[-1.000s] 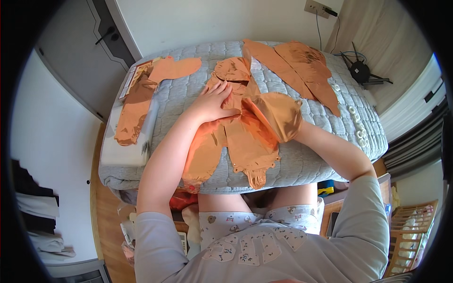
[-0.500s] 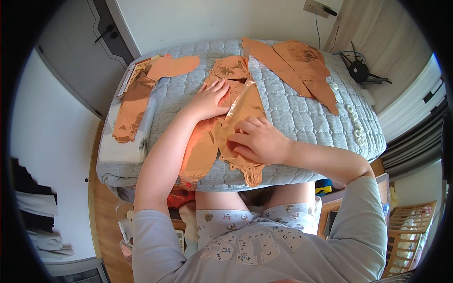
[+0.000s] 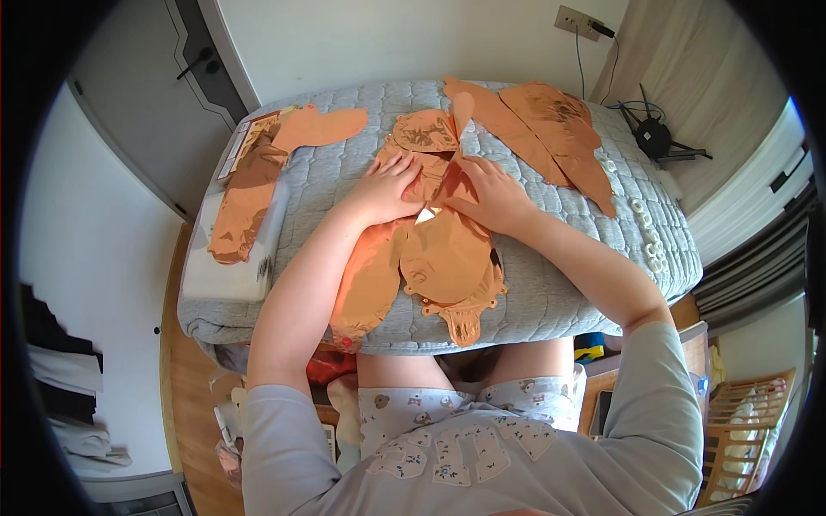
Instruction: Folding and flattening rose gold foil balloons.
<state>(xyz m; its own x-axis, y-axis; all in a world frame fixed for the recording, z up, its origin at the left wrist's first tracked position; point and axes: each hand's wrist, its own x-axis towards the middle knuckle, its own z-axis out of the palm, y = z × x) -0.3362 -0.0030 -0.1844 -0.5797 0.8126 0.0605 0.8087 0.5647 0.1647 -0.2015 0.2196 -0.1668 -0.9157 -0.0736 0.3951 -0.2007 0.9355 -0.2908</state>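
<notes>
A flat, copper-coloured foil balloon lies creased on the bed in front of me, with rounded lobes and small tabs along its near edge. My left hand rests flat on its upper left part, fingers spread. Across from it my right hand lies on the foil's right side, thumb apart from the fingers and pointing at the middle. Between the hands a fold stands up and shines, and a narrow flap rises past the right fingertips. What lies under both palms is hidden.
More flat copper foil balloons lie at the far right. Another foil piece sits on a clear plastic bag at the left. Small white rings line the bed's right side, near a black router.
My right hand has moved up and away from the foil's near lobe to its upper right side. The shiny folded strip has shifted, and the near lobe now lies uncovered. My left hand stays put.
</notes>
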